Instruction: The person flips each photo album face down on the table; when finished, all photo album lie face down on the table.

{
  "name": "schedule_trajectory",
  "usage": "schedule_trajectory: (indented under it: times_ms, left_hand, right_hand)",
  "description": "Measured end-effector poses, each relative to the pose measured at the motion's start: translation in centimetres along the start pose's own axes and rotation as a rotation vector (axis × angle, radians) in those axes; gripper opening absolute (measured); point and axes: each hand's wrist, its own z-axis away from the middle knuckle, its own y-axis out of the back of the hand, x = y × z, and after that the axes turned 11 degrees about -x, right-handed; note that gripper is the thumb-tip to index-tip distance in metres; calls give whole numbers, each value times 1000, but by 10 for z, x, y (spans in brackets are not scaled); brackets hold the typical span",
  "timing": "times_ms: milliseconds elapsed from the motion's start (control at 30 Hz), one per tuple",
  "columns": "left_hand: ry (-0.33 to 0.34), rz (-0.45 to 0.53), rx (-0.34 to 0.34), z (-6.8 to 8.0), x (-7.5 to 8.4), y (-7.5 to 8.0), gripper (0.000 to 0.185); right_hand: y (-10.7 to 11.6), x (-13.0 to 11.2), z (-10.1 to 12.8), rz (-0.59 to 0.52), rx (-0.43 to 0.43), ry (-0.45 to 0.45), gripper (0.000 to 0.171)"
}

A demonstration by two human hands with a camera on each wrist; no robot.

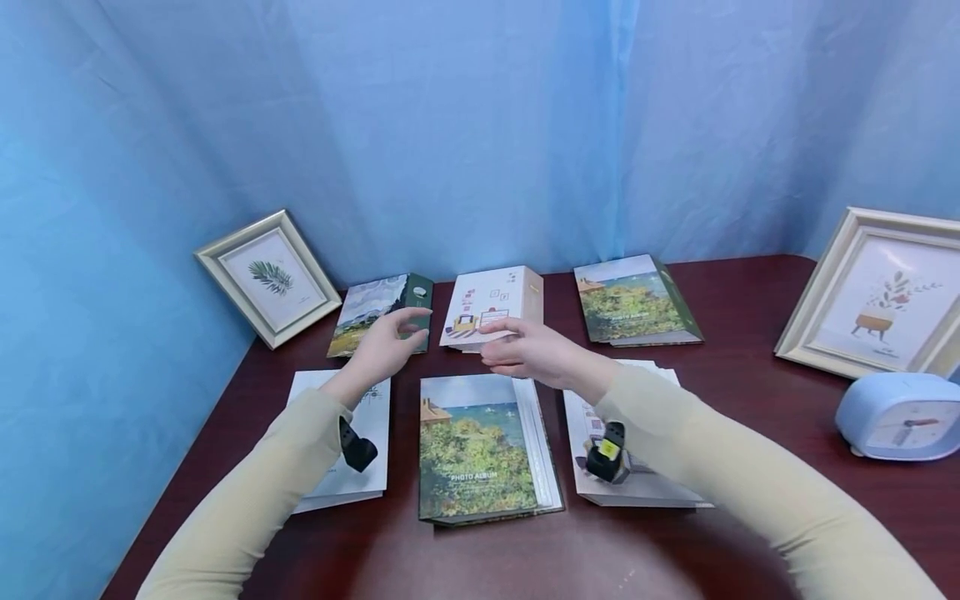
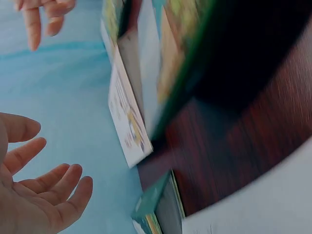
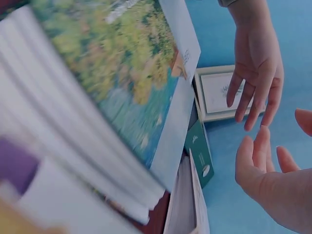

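On the dark wooden table (image 1: 750,350), a photo album (image 1: 480,450) lies nearest. Beyond it, left hand (image 1: 386,346) and right hand (image 1: 525,354) hover open, empty, flanking the white album (image 1: 491,317). Blue curtain (image 1: 450,125) behind.

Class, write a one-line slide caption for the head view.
Two open hands, left and right, reach toward a white album.

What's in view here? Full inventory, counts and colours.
photo albums: 6, white or landscape-print covers, two rows on the table
picture frames: 2, cream, far left and far right, leaning on the backdrop
clock: 1, pale blue, right edge
table: 1, dark red-brown wood
backdrop: 1, blue fabric, behind the table
left hand: open, above the back row
right hand: open, by the white back-centre album
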Motion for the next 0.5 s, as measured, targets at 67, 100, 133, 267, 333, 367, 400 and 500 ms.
schedule_trajectory:
  times_ms: [67,100,133,267,333,367,400,500]
  left_hand:
    - [-19,39,-10,3,5,-4,42]
    - [-28,59,-18,4,7,-6,43]
    - [-34,81,-26,5,10,-8,44]
    - [-64,164,-67,9,19,-18,48]
    - [-80,204,-87,10,24,-23,50]
    - [-88,218,-98,11,26,-25,50]
    - [-94,229,-107,11,28,-28,50]
    - [-118,266,-150,10,32,-38,52]
  right_hand:
    - [6,4,13,42,10,0,54]
    - [9,6,20,76,16,-1,54]
    - [12,8,26,107,25,-3,55]
    - [25,16,49,225,91,-26,58]
    - [31,20,60,286,124,-41,59]
    - [33,21,65,308,137,-48,59]
    - [36,22,71,329,148,-57,60]
    - [42,25,88,393,174,-89,63]
